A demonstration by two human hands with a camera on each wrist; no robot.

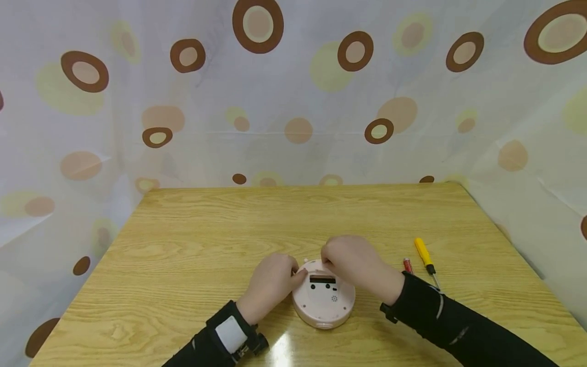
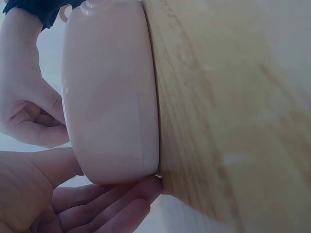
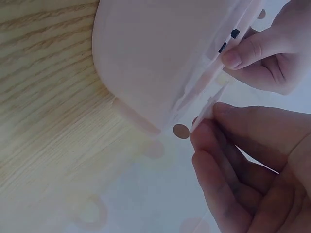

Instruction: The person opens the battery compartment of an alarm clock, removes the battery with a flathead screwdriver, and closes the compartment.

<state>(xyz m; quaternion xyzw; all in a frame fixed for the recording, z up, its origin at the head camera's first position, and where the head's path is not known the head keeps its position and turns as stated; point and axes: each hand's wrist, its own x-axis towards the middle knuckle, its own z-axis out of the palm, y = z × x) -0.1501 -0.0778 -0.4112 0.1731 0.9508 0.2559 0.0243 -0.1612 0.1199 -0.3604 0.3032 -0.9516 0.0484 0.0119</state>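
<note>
A round, pale pink battery-powered device (image 1: 321, 308) lies on the wooden table with its back up. That back has an uncovered dark battery slot (image 1: 322, 279), small black buttons and speaker holes. My left hand (image 1: 270, 280) grips the device at its far left edge, thumb on top and fingers against the side wall. Over the far right part of the device is my right hand (image 1: 355, 262). In the right wrist view its thumb and forefinger pinch a thin pale battery cover (image 3: 210, 110), held tilted just off the device's back.
Right of the device, a screwdriver (image 1: 423, 252) with a yellow handle lies on the table (image 1: 206, 229). Next to it is a red battery (image 1: 407, 265), partly hidden by the right forearm. A patterned curtain (image 1: 275, 102) encloses the table's back and sides.
</note>
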